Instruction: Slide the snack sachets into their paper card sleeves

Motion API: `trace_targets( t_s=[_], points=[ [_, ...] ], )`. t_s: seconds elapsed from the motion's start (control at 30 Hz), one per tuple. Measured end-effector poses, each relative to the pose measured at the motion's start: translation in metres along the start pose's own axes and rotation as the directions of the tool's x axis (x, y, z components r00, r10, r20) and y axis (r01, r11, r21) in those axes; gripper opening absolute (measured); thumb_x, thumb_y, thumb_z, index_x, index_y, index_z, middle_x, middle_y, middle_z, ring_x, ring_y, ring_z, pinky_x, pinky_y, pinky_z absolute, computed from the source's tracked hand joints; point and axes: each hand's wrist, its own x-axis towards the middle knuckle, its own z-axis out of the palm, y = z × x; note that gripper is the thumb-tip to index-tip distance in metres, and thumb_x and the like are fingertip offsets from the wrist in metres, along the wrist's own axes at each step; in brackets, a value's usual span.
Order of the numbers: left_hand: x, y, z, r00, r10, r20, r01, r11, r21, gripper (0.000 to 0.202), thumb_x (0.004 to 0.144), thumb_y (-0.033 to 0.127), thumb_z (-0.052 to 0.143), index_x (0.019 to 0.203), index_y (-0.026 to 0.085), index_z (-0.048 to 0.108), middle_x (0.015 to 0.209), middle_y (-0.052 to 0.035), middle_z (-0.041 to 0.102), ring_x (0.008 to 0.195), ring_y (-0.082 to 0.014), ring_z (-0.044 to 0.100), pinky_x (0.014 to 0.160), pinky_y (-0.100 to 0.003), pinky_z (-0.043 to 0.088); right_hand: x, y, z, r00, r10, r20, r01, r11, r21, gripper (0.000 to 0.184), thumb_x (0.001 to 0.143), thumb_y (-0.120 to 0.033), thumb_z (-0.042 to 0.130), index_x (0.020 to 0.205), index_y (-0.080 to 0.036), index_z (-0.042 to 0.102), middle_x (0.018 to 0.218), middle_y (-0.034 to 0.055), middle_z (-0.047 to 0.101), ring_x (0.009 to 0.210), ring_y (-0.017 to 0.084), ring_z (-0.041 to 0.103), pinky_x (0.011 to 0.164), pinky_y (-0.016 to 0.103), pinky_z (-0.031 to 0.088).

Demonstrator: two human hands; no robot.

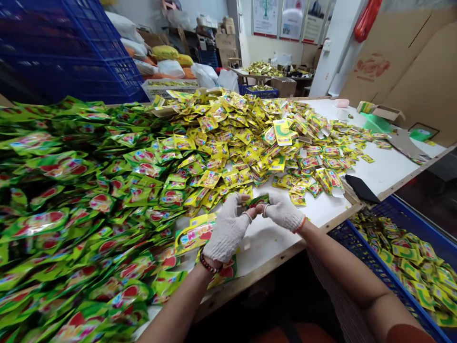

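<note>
Both my hands wear white knit gloves with bare fingertips and meet above the near part of the white table. Between them is a small green packet [257, 202], partly covered by fingers. My left hand [228, 227] is closed on its left side, while my right hand [282, 211] pinches its right end. Beside and beneath my left wrist lie flat yellow printed packs [194, 233] with watermelon pictures. Just beyond my hands rises a heap of small yellow packets [228, 138]. A large pile of green watermelon packets [82, 209] spreads over the left side.
A black phone-like slab [361, 188] lies at the table's [378, 174] right edge. Below it, a blue crate [391, 276] holds yellow packs. Stacked blue crates [71, 52] stand back left. Green plastic [376, 123] and a cardboard piece [407, 145] lie far right.
</note>
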Motion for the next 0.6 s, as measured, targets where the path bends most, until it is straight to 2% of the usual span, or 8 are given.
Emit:
trace_targets(
  t_s=[0.07,0.13,0.2,0.3,0.37,0.43,0.5,0.6],
  points=[
    [0.002,0.0,-0.003,0.998,0.004,-0.058,-0.003,1.0,0.019,0.051,0.074,0.05,0.072,0.11,0.016,0.057,0.095,-0.0066,0.069,0.083,-0.0206,0.067,0.069,-0.033,0.056,0.019,-0.005,-0.022,0.974,-0.041,-0.221,0.045,0.999,0.014,0.017,0.074,-0.023,0.064,0.09,-0.019,0.061,0.078,-0.0014,0.067,0.067,0.011,0.057,0.061,0.022,0.048],
    [0.005,-0.002,-0.005,0.998,0.014,-0.065,-0.013,1.0,0.005,0.052,0.075,0.052,0.069,0.111,0.016,0.057,0.098,-0.0075,0.068,0.085,-0.0208,0.067,0.067,-0.031,0.056,0.045,-0.013,-0.051,0.853,-0.051,-0.52,0.089,0.995,0.049,0.019,0.072,-0.022,0.067,0.09,-0.02,0.059,0.079,-0.0026,0.066,0.069,0.011,0.058,0.061,0.021,0.049],
    [0.007,-0.007,-0.006,0.998,0.031,-0.052,-0.031,1.0,-0.002,0.051,0.076,0.053,0.067,0.109,0.015,0.059,0.098,-0.0078,0.068,0.085,-0.0208,0.067,0.066,-0.031,0.056,0.074,-0.021,-0.078,0.748,0.111,-0.654,0.048,0.974,0.221,0.02,0.074,-0.021,0.066,0.092,-0.022,0.056,0.075,-0.0058,0.063,0.061,0.009,0.057,0.054,0.019,0.048],
    [0.01,-0.017,-0.006,0.997,0.073,-0.012,-0.073,0.997,0.021,0.044,0.08,0.052,0.064,0.105,0.015,0.062,0.093,-0.007,0.068,0.083,-0.0203,0.066,0.067,-0.031,0.056,0.112,-0.028,-0.101,0.708,0.315,-0.632,0.027,0.882,0.47,0.018,0.078,-0.02,0.066,0.089,-0.022,0.053,0.072,-0.0079,0.062,0.057,0.008,0.058,0.049,0.018,0.049],
    [0.011,-0.025,-0.007,0.993,0.12,-0.004,-0.119,0.989,0.085,0.038,0.085,0.048,0.06,0.104,0.016,0.063,0.09,-0.0063,0.068,0.08,-0.0196,0.066,0.068,-0.033,0.057,0.123,-0.028,-0.104,0.705,0.338,-0.624,0.034,0.862,0.506,0.016,0.08,-0.017,0.066,0.084,-0.021,0.052,0.07,-0.0083,0.061,0.054,0.007,0.058,0.046,0.017,0.049],
    [0.012,-0.033,-0.01,0.962,0.269,-0.052,-0.251,0.942,0.224,0.03,0.089,0.041,0.057,0.106,0.017,0.063,0.094,-0.0072,0.069,0.085,-0.0209,0.068,0.077,-0.036,0.058,0.121,-0.027,-0.099,0.703,0.329,-0.63,0.053,0.86,0.508,0.015,0.081,-0.016,0.065,0.082,-0.02,0.051,0.068,-0.0085,0.06,0.053,0.006,0.057,0.044,0.015,0.048],
    [0.013,-0.037,-0.012,0.843,0.53,-0.087,-0.449,0.784,0.429,0.026,0.091,0.03,0.057,0.113,0.018,0.062,0.109,-0.0108,0.069,0.104,-0.024,0.066,0.092,-0.042,0.055,0.102,-0.028,-0.089,0.762,0.33,-0.557,0.062,0.819,0.57,0.014,0.081,-0.014,0.066,0.081,-0.02,0.053,0.069,-0.0072,0.062,0.056,0.007,0.059,0.047,0.016,0.05],
    [0.014,-0.036,-0.012,0.57,0.821,0.014,-0.596,0.402,0.695,0.047,0.087,0.017,0.06,0.133,0.023,0.052,0.139,-0.0165,0.055,0.136,-0.0301,0.048,0.111,-0.053,0.041,0.051,-0.028,-0.069,0.904,0.366,-0.22,-0.092,0.67,0.736,0.014,0.079,-0.013,0.069,0.083,-0.019,0.056,0.074,-0.0032,0.067,0.063,0.009,0.063,0.053,0.018,0.054]
  ],
)
